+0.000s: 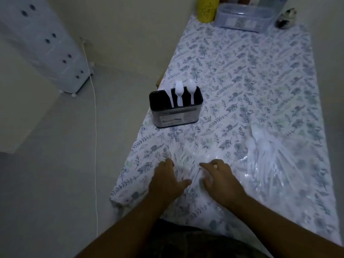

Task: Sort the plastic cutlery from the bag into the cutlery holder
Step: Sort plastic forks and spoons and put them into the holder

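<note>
Both hands are low in the frame, hovering over a clear bag of white plastic cutlery lying on the flowered surface. The left hand lies flat on the film, fingers fairly straight, thumb reaching right; its grip is wide, holding nothing that I can make out. The right hand has its fingers bent down onto the plastic, but in this dim light I cannot tell whether that grip has anything pinched. The pieces inside should be feather-light, stiff but brittle, and the film around them slick and crinkly, so it will likely slide before it gives. Best bet: take each piece by the handle, not the tines or bowl. A second clear bag, spoons by the look of it, lies at right centre, well apart from the hands. Up at centre frame stands the cutlery holder, black inside, already carrying a knife, a fork and a spoon, each upright in its own slot, left to right. Nothing stands between hands and holder. At the top edge sit a yellow container and a clear lidded box; a white cable trails down the floor at left, by a drawer unit.
</note>
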{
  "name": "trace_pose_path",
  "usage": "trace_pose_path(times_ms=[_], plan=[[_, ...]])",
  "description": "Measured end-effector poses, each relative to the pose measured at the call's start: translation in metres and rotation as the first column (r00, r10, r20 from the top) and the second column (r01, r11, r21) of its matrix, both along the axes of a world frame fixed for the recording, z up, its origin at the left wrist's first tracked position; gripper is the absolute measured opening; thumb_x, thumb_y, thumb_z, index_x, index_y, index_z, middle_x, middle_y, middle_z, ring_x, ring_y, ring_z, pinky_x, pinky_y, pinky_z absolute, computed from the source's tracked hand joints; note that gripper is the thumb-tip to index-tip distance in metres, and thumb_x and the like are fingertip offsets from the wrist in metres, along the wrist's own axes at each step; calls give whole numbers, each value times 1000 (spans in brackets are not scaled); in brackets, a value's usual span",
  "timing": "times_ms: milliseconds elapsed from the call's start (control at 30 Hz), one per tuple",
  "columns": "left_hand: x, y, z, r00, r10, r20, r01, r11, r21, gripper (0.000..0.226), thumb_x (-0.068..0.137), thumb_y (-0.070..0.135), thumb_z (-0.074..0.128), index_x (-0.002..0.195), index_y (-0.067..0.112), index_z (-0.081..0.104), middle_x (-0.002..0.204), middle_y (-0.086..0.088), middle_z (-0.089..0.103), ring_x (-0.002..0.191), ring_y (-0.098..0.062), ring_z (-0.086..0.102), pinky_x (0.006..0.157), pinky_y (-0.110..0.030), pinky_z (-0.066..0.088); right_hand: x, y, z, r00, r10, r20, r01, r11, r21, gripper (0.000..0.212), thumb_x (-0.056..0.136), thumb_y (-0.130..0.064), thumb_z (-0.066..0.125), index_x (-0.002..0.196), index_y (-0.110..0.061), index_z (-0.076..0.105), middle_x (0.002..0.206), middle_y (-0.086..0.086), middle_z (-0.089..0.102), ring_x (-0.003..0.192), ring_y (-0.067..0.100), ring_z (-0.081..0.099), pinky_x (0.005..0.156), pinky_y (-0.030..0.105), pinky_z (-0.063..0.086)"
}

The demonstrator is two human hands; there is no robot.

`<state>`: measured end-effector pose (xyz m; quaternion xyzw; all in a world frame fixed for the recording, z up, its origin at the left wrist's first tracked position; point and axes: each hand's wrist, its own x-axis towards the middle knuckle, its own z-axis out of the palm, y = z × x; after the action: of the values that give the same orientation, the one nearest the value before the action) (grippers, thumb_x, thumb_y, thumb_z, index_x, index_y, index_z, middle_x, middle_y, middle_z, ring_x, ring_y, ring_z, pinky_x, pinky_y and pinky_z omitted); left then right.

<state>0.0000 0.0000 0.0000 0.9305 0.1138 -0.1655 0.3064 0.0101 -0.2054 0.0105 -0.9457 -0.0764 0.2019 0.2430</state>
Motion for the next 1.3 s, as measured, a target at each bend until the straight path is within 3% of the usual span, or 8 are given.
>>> trace_pose_path(times_ms=[167,467,633,733,967,1067,1200,1300], plan=[[-3,1,-10,997,62,51,-55,990,-127,37,85,33,72,109,22,47,99,2,53,85,-11,52,63,-16,36,-13,-4,-14,982,188,-20,-189,974,-126,53,97,-37,55,150,-30,50,155,5,43,138,30,35,111,40,37],[-1,16,-6,985,109,133,-88,983,-159,34,84,34,74,101,23,46,91,7,51,77,-8,52,62,-22,41,-5,-1,-8,980,-34,195,54,994,-99,33,92,-33,51,109,-20,76,101,3,66,97,26,60,80,42,53],[3,-3,0,982,-134,131,136,991,-4,20,91,38,65,90,20,56,88,5,55,75,-11,55,67,-30,53,11,19,4,999,-52,-5,51,994,-99,36,99,-38,52,130,-26,65,120,-2,70,111,22,64,91,38,52],[11,-23,-3,972,-231,45,227,971,72,34,91,46,63,105,15,59,96,-1,63,86,-17,61,76,-33,54,11,25,5,992,-98,-85,94,994,-50,37,100,-33,49,133,-24,63,120,0,72,108,22,67,90,40,55],[22,-42,-3,979,-200,-27,202,973,109,19,91,25,62,86,15,47,74,5,44,79,-19,58,60,-26,38,8,23,2,905,-330,-268,379,912,159,41,101,-22,53,141,-20,60,121,3,72,85,12,64,79,22,48],[22,-43,-1,980,-186,-69,190,979,66,21,88,23,63,78,16,45,71,4,43,69,-17,53,53,-25,33,11,24,1,771,-440,-461,592,763,262,43,98,-20,58,141,-17,56,101,8,72,67,20,68,64,29,57],[14,-38,6,986,-161,-51,154,982,-112,36,83,28,73,63,22,44,58,5,46,51,-6,45,44,-19,33,15,25,-4,615,-439,-655,748,587,309,55,90,-32,69,140,-14,52,111,17,70,91,29,74,93,52,59],[5,-43,16,980,-198,-8,187,941,-281,33,84,25,76,60,22,53,56,3,55,47,-2,48,48,-15,37,11,26,-7,607,-357,-710,747,561,357,38,86,-46,73,100,-11,61,108,22,71,95,29,72,94,53,59]])
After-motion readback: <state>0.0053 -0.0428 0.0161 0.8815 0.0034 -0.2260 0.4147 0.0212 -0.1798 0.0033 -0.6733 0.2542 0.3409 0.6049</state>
